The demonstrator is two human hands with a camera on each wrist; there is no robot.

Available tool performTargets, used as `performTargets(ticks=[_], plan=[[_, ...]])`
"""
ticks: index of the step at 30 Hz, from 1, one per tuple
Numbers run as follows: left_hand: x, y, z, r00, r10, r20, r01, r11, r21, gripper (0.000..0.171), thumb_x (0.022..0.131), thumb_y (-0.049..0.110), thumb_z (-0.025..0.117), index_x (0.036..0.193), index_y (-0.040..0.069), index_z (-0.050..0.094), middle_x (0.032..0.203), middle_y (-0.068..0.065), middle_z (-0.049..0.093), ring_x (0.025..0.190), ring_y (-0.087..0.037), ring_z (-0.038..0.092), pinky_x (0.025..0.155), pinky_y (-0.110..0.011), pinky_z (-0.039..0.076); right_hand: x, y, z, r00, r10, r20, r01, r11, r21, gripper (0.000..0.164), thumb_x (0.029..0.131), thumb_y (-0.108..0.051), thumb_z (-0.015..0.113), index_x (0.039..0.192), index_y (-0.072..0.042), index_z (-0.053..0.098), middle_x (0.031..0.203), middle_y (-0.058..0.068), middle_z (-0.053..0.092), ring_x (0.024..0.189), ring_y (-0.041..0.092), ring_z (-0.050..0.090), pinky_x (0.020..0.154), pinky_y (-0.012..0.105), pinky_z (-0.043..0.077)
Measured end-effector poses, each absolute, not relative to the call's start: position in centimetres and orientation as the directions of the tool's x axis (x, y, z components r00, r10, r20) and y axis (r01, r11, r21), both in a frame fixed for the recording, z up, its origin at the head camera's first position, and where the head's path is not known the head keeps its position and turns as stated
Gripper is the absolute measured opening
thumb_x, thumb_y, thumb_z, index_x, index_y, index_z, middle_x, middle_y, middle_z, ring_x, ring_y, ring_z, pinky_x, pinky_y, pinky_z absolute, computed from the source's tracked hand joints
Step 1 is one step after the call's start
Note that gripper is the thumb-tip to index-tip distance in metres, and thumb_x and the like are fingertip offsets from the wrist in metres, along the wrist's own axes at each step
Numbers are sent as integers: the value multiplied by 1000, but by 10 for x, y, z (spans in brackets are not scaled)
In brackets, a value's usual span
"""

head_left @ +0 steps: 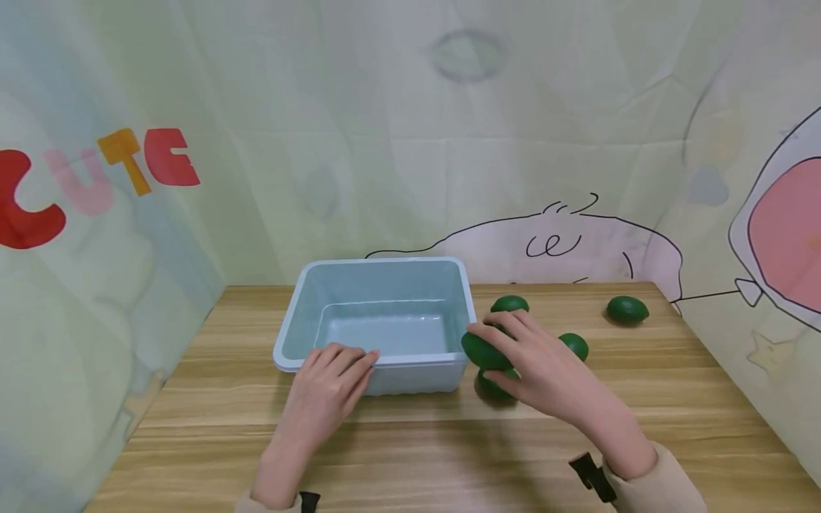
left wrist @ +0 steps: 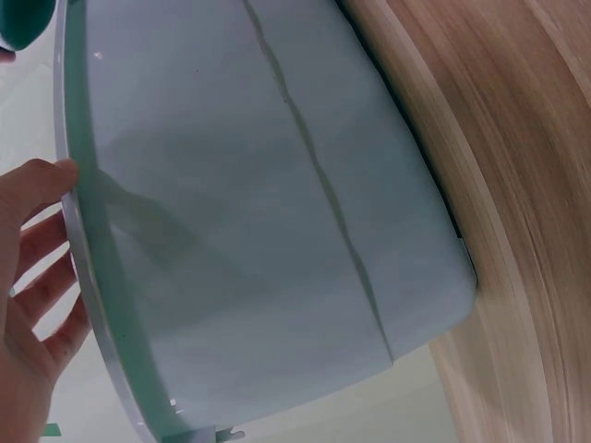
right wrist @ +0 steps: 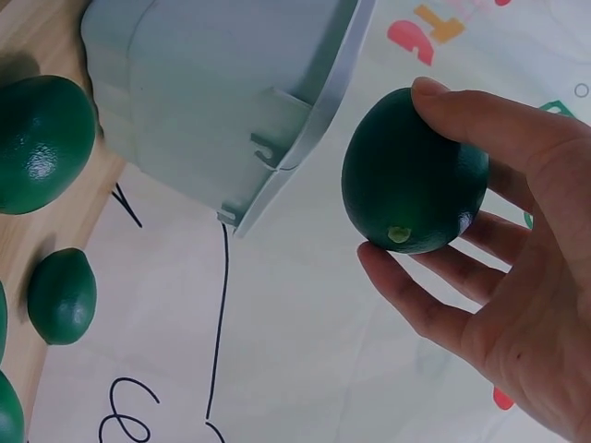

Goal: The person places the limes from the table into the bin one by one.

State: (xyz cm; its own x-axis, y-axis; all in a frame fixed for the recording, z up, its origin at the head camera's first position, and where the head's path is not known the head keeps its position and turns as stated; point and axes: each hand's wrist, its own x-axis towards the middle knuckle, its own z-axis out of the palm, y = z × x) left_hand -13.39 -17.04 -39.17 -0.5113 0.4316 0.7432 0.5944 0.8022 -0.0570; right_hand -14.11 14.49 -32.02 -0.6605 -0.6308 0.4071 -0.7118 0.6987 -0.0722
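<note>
Right grip [head_left: 544, 367]: grasping a lime at the fingertips, thumb on one side and fingers on the other.
Held lime [head_left: 484, 351]: sits out at the ends of the fingers, clear of the palm, much of its dark green skin exposed; in the right wrist view its small pale stem spot shows between thumb and fingers.
Lime to basin: raised off the worktop [head_left: 410, 456], just beside the right front corner of the basin [head_left: 410, 380], with a gap to the rim.
Left grip [head_left: 330, 379]: clasping the basin's front rim left of its middle, thumb outside and fingers over the inner side.
Lower lime [head_left: 492, 390]: on the worktop under the held one, near the basin, partly hidden by the right thumb.
Back lime [head_left: 509, 304]: on the worktop beyond the right fingers.
Side lime [head_left: 576, 345]: right of the right hand, partly covered by it.
Far lime [head_left: 627, 310]: well apart, toward the worktop's right back corner.
</note>
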Motion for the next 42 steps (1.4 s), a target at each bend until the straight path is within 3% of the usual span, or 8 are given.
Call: performTargets(ticks=[14, 20, 26, 35, 42], plan=[[-132, -170, -390, -516, 434, 738, 593, 803, -58, 30, 100, 28, 50, 107, 13, 74, 92, 0, 71, 86, -19, 61, 73, -35, 49, -151, 134, -315, -646, -651, 398, -733, 675, -85, 63, 78, -22, 80, 134, -18, 53, 128, 3, 55, 115, 19, 52, 90, 34, 52], [-133, -171, -391, -510, 432, 744, 592, 803, -60, 37, 103, 31, 42, 107, 13, 74, 91, 0, 71, 86, -19, 61, 72, -34, 49, -158, 130, -314, -639, -653, 408, -740, 666, -94, 61, 80, -24, 78, 135, -18, 52, 130, 2, 54, 115, 19, 52, 91, 34, 51], [-133, -171, -391, -503, 431, 749, 594, 802, -62, 33, 102, 30, 46, 106, 13, 74, 90, 0, 70, 85, -19, 61, 72, -34, 49, -166, 123, -308, -644, -659, 388, -738, 668, -90, 61, 81, -23, 77, 136, -18, 52, 131, 4, 54, 120, 23, 52, 95, 38, 50], [-132, -171, -389, -517, 432, 739, 589, 806, -58, 40, 104, 32, 39, 108, 13, 74, 92, 0, 71, 86, -19, 61, 74, -34, 49, -173, 117, -302, -637, -672, 378, -749, 656, -96, 59, 81, -21, 77, 136, -17, 53, 130, 4, 55, 117, 22, 52, 89, 37, 53], [-131, -170, -389, -527, 429, 733, 586, 809, -52, 30, 101, 28, 49, 109, 14, 73, 92, 0, 71, 87, -19, 61, 74, -34, 49, -178, 113, -298, -600, -690, 405, -774, 629, -74, 59, 81, -19, 78, 135, -16, 53, 127, 6, 56, 114, 23, 53, 87, 36, 53]])
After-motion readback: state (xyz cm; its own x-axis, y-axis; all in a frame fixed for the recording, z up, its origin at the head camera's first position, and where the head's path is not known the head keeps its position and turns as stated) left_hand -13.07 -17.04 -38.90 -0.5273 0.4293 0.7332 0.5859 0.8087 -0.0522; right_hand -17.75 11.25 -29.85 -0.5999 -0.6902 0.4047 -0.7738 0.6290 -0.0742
